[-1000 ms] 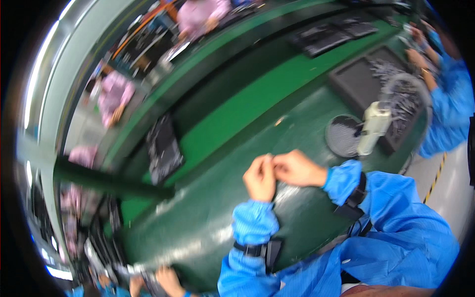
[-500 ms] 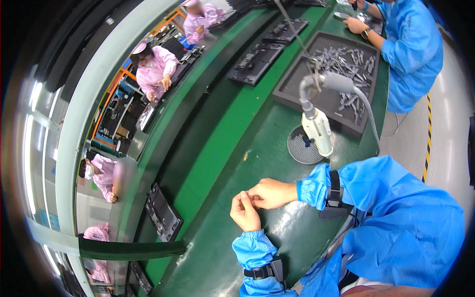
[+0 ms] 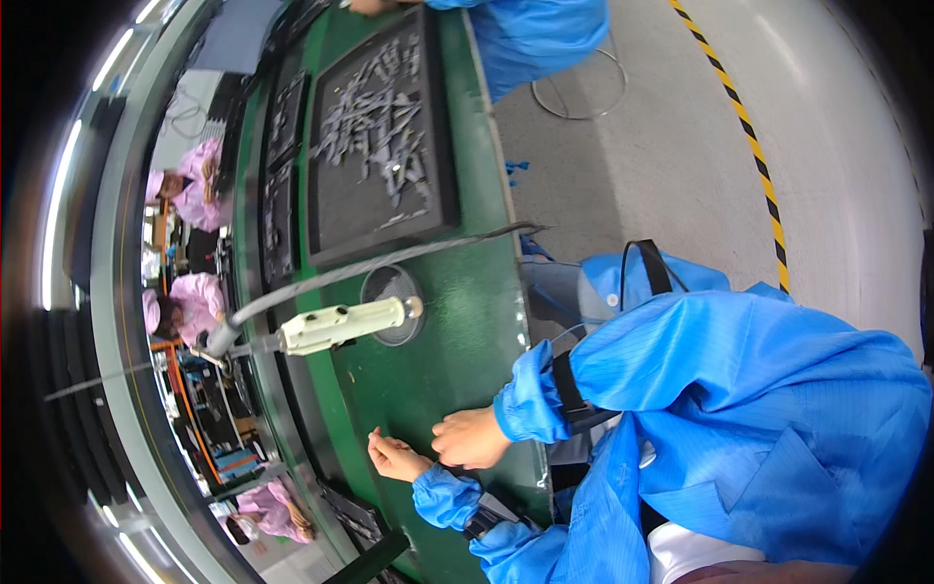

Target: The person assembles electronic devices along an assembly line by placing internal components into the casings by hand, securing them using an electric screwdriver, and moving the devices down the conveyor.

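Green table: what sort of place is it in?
Probably a factory workshop: there's a tray of small grey parts, a pale tool at the green table, and people in matching pink clothes.

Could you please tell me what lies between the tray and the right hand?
In the head view, the cable, the disc and part of the driver appear between the tray and right hand, then bare green tabletop.

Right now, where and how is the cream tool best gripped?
Probably at mid-length, with the right hand wrapped around the tool, coming from the picture's lower side. Its body is long and slim, and that side looks open, while the grey hose arcs past the upper side.
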